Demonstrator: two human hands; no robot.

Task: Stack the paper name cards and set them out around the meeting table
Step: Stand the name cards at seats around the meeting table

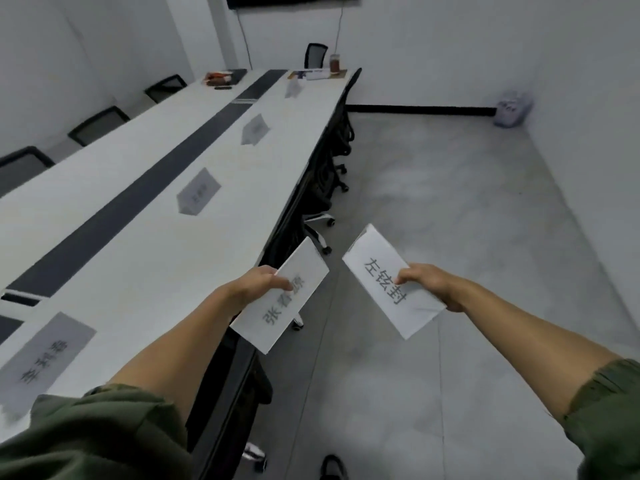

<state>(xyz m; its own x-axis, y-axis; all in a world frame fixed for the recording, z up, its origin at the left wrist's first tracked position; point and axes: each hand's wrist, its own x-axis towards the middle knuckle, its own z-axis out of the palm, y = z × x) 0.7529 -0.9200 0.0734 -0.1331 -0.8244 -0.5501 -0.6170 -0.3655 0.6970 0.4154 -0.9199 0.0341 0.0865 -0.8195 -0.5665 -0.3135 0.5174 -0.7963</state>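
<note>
**A name card in each hand beside the long desk**

The left hand (258, 284) pinches one folded paper name card (282, 296) over the desk's near-right edge, thumb on top of its printed face. The right hand (427, 284) holds a second name card (389, 280) out over the grey floor (450, 202), well clear of the desk (138, 244). Both grips are closed on paper. Four more cards stand along the desk's right side: one at the near end (43, 362), one at mid-length (198, 195), then two further along (255, 129) (293, 87). Black chairs (98, 124) line the far edge.
</note>
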